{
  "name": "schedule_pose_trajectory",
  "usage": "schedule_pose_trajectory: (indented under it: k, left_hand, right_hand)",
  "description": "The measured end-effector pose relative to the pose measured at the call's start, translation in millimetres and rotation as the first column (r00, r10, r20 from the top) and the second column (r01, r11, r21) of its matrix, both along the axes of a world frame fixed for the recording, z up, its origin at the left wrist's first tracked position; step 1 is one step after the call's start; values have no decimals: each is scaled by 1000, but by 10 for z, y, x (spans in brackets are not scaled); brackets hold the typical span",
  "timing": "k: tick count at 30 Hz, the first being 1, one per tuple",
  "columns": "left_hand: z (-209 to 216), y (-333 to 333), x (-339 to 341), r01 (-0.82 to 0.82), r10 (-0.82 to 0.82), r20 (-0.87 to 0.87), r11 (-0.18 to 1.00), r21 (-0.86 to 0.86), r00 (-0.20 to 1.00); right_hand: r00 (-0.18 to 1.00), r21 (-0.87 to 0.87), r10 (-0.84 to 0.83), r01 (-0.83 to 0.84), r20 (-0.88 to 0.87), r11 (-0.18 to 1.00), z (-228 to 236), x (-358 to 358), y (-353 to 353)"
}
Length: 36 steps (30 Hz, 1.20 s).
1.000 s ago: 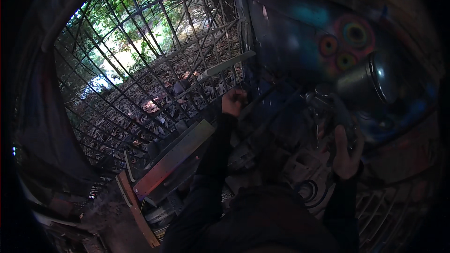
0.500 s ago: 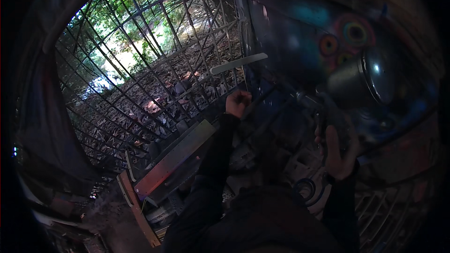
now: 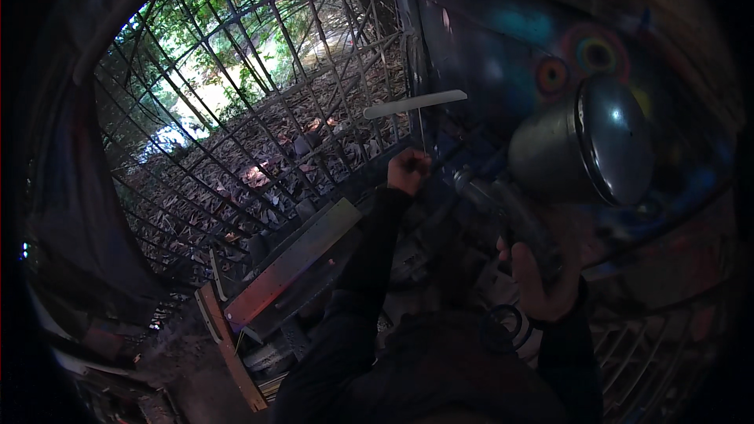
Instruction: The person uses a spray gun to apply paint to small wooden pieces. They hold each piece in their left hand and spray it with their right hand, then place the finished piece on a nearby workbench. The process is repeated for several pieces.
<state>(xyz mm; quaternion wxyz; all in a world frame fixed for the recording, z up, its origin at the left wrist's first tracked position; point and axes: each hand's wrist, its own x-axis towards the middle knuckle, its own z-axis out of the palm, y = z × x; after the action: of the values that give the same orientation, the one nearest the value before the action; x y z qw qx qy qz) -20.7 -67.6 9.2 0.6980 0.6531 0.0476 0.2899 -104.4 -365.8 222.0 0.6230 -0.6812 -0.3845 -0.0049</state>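
My left hand (image 3: 408,171) is closed in a pinch on a thin stick (image 3: 421,129). At its upper end sits a long, flat, pale strip with rounded ends (image 3: 416,104), held out in front of the barred opening. My right hand (image 3: 546,283) is wrapped round the grip of a spray gun (image 3: 514,216) with a large grey metal cup (image 3: 554,145) on top. The gun's nozzle end (image 3: 465,182) points left, a short way from my left hand and below the strip. Shadow hides part of the right fingers.
A metal grille (image 3: 259,94) fills the far left, with leaf litter behind it. A paint-spattered panel (image 3: 510,23) stands at the far right. Below my left arm lie a long board with reddish overspray (image 3: 290,267) and a brown wooden strip (image 3: 232,349). A hose (image 3: 510,322) curls near my body.
The spray gun and my right hand have shifted left, and the gun's nozzle is nearer the left hand. My left hand and the strip have moved slightly right.
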Motion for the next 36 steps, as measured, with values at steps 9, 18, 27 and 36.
schedule_pose_trajectory:
  k: [9, 18, 27, 36]
  left_hand:
    - [93, -40, -46, -47, 52, -34, 989, 138, 998]
    - [78, 71, -76, -40, 45, -57, 997, 71, 997]
    - [208, 150, -192, -53, 57, -49, 995, 87, 997]
    - [134, 301, -212, -80, 81, -31, 996, 36, 996]
  right_hand:
    - [991, -62, 17, -25, -130, 998, -22, -70, -22]
    - [987, 6, -59, 60, -150, 998, -123, 9, -97]
    - [951, 54, -177, 197, -254, 979, -124, 61, -127]
    - [941, 69, -191, 218, -279, 974, -157, 145, -167]
